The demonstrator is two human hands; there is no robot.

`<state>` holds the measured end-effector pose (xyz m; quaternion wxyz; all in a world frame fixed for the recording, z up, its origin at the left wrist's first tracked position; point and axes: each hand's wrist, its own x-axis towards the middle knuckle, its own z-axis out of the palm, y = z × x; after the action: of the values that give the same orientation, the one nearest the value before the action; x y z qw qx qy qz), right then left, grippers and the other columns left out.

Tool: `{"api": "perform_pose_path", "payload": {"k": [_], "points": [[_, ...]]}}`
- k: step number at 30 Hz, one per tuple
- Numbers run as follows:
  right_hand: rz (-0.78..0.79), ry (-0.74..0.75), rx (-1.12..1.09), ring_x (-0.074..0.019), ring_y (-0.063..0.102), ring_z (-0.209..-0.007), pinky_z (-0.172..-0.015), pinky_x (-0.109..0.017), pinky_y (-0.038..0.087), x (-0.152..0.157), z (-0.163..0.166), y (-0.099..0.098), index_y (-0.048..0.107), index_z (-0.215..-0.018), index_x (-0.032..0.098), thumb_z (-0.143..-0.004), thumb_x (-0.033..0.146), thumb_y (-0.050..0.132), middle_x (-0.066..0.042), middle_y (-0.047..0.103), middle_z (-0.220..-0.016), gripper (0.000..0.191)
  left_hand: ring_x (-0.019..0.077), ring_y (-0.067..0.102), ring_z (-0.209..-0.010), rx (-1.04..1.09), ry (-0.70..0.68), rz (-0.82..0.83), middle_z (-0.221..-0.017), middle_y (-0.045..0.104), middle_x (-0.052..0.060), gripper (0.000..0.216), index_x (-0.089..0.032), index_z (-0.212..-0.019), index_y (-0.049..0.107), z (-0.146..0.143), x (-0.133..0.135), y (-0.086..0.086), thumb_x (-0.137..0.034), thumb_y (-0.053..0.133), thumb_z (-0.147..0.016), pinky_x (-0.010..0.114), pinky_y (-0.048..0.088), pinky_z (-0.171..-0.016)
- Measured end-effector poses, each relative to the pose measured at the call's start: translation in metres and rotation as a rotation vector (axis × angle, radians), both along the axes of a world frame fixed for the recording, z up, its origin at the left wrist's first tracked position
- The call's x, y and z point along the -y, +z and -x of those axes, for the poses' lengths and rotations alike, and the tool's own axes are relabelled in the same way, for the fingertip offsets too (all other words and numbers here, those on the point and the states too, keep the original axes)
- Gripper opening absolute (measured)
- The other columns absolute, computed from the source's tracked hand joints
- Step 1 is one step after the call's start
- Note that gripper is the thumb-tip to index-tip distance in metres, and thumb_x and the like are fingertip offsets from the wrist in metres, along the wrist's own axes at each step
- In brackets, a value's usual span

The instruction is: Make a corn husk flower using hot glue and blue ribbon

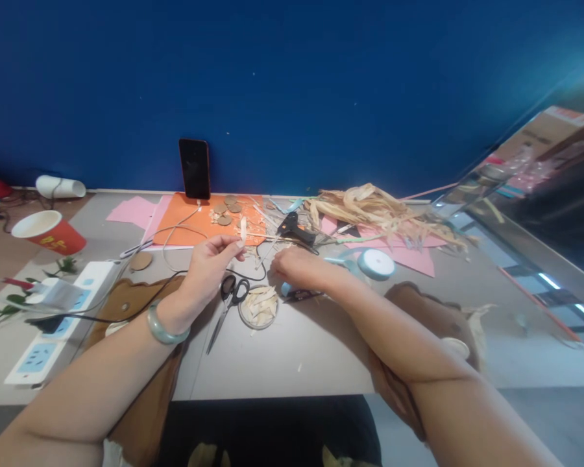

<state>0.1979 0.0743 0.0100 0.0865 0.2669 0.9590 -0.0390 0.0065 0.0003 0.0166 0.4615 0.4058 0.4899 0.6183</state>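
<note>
A pale grey table (pixel 272 373) runs along the wall over there, with a white power strip (pixel 39 360) and a red paper cup (pixel 61 240) on its left side, and a small round brown disc (pixel 141 261) to the right of the cup. Near the middle I can see scissors (pixel 217 324) lying just beside a shallow round dish (pixel 242 316) of pale flakes. Toward the far side lie an orange sheet (pixel 175 217), a black glue gun (pixel 298 230) and, on the right, dried husks (pixel 365 202) heaped over pink paper (pixel 416 261).
</note>
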Motion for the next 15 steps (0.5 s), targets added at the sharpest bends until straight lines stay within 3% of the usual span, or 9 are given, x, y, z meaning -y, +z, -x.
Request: {"api": "perform_pose_path", "payload": {"k": [5, 10, 15], "points": [[-0.035, 0.045, -0.088, -0.0179, 0.06, -0.074, -0.068, -0.026, 0.035, -0.005, -0.003, 0.003, 0.071, -0.081, 0.013, -0.08, 0.015, 0.056, -0.01, 0.07, -0.084, 0.015, 0.0097, 0.057, -0.058, -0.008, -0.005, -0.005, -0.058, 0.063, -0.001, 0.015, -0.015, -0.071, 0.066, 0.001, 0.001, 0.0, -0.028, 0.073, -0.069, 0.024, 0.044, -0.064], [-0.014, 0.102, 0.02, -0.0203, 0.062, -0.077, -0.069, -0.028, 0.036, -0.005, 0.001, -0.004, 0.073, -0.081, 0.011, -0.08, 0.015, 0.056, -0.012, 0.071, -0.079, 0.017, 0.0106, 0.057, -0.057, 0.004, 0.003, 0.001, -0.057, 0.063, -0.001, 0.016, -0.015, -0.072, 0.066, 0.0, 0.0, 0.001, -0.028, 0.074, -0.068, 0.025, 0.045, -0.064], [-0.085, 0.045, 0.064, -0.0218, 0.063, -0.075, -0.065, -0.029, 0.034, 0.003, 0.006, -0.009, 0.071, -0.083, 0.009, -0.082, 0.015, 0.054, -0.015, 0.071, -0.084, 0.018, 0.0102, 0.057, -0.057, -0.002, -0.006, -0.004, -0.058, 0.064, -0.001, 0.015, -0.015, -0.072, 0.066, 0.001, 0.0, -0.001, -0.028, 0.073, -0.069, 0.024, 0.045, -0.065]]}}
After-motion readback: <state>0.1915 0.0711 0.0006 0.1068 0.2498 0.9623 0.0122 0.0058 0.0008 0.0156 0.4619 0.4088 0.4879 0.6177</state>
